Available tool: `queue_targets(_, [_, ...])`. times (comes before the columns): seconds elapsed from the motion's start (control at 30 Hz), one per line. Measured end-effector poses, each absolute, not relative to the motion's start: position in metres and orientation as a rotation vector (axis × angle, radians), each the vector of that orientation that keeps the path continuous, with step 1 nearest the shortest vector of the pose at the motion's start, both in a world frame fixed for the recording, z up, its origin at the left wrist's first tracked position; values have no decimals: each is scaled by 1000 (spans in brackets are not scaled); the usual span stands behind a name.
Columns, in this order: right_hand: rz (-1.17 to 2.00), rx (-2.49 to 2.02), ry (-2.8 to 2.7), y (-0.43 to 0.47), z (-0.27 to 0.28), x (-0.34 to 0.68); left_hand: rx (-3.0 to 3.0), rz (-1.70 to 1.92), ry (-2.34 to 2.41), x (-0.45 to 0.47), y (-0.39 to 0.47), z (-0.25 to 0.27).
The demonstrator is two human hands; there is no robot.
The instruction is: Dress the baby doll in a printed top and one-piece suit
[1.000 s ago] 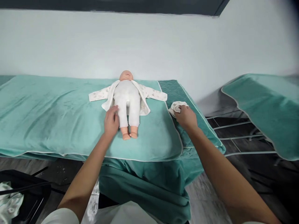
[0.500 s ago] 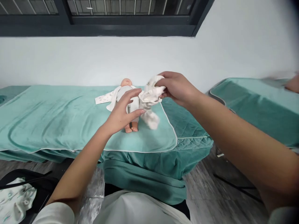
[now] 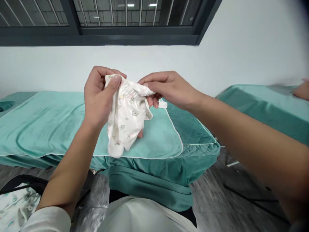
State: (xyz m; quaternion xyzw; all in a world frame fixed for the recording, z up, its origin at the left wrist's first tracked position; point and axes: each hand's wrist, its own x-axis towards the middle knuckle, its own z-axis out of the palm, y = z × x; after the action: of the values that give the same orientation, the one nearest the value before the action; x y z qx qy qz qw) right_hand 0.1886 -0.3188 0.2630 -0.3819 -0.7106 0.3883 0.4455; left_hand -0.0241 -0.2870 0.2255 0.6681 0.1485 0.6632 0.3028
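Observation:
A pair of white baby pants point(image 3: 127, 112) with small printed figures hangs between my two hands above the bed. My left hand point(image 3: 100, 93) is closed on one side of the gathered waistband, thumb on top. With its fingertips, my right hand point(image 3: 169, 87) pinches the other side of the waistband. Behind the pants lies a baby doll, almost wholly hidden; only a bit of its foot point(image 3: 140, 133) shows below the cloth. A white sleeve end point(image 3: 162, 104) shows just beyond my right fingers.
A light green sheet point(image 3: 55, 122) covers the bed against the white wall, under a dark-framed window point(image 3: 137, 30). Patterned cloth point(image 3: 18, 206) lies on a black chair at lower left. At right, another person's hand point(image 3: 302, 90) rests by a second green bed point(image 3: 263, 103).
My left hand, open before, has moved up and left and taken hold of the pants' waistband. The bunched pants now hang spread out, and they cover the doll from view.

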Motion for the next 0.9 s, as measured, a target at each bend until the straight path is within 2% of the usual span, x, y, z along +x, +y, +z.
queue_targets(0.17, [914,-915,-2031,-316,260,189,1611,1726,336,-24,-282,231])
queue_targets(0.37, [588,-954,-1923,-303,258,183,1610,1712,357,-35,-273,231])
queue_targets(0.47, [649,-955,-1791,-299,254,181,1626,1693,417,-37,-272,229])
queue_targets(0.6, [537,-922,-1696,-306,247,170,1617,1716,396,-29,-272,224])
queue_targets(0.8, [698,-918,-1986,-314,234,157,1611,1652,509,-17,-268,216])
queue_targets(0.9, [701,-924,-1947,-306,231,162,1608,1599,523,-21,-264,213])
